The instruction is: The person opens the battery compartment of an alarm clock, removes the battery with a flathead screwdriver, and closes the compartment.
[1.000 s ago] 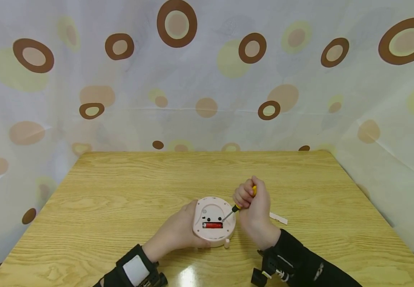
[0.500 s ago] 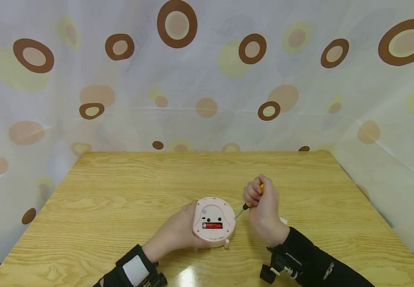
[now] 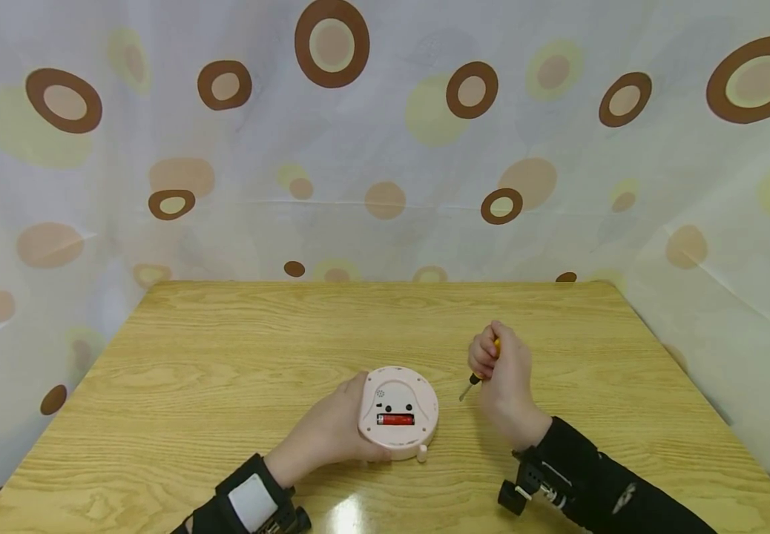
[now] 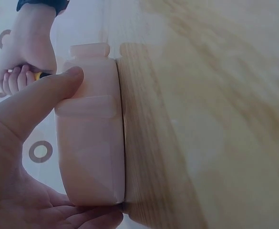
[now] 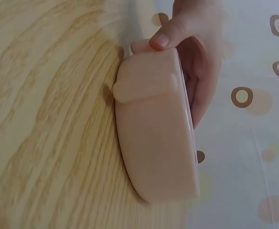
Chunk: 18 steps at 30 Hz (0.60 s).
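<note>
Head view, left hand: my left hand (image 3: pixel 328 430) cups the left side of the clock (image 3: pixel 398 412), fingers curled round its rim.
Head view, clock: it lies face down on the table (image 3: pixel 225 356), near the front edge, back panel up, with a red battery (image 3: pixel 395 420) showing in the open slot.
Head view, right hand: my right hand (image 3: pixel 505 378) is closed in a fist round the screwdriver (image 3: pixel 481 368), to the right of the clock and apart from it.
Head view, screwdriver: yellow handle mostly hidden in my fist, tip pointing down and left, just above the table, short of the clock.
Left wrist view, left hand: my thumb (image 4: pixel 44 100) presses on the clock's (image 4: pixel 91 143) side, my palm under its far end.
Left wrist view, right hand: my right hand (image 4: pixel 22 57) shows beyond the clock, fingers wrapped round the tool.
Right wrist view, clock: the clock (image 5: pixel 156 138) sits flat on the table (image 5: pixel 44 119), my left hand's fingers (image 5: pixel 170 36) holding its far edge.
Right wrist view, right hand: out of sight here.
</note>
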Each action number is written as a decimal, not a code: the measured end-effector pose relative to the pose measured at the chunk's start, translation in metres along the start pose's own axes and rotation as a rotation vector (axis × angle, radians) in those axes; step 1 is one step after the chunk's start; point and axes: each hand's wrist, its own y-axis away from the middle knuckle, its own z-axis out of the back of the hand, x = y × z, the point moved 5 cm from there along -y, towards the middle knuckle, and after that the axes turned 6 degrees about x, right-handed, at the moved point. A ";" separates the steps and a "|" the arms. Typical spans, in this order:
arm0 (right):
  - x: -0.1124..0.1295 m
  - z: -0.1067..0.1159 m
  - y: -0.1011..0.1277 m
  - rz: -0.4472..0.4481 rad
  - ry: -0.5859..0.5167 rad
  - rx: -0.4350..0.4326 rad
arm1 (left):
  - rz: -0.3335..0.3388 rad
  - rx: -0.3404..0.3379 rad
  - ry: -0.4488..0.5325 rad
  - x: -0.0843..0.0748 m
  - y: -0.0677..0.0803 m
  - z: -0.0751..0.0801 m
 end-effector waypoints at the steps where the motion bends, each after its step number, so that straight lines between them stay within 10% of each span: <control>1: 0.000 0.002 -0.001 0.005 0.007 -0.001 | -0.001 0.000 0.001 0.000 0.000 0.000; 18: 0.021 0.043 -0.017 -0.010 0.203 -0.041 | 0.025 0.011 0.008 0.001 0.000 0.000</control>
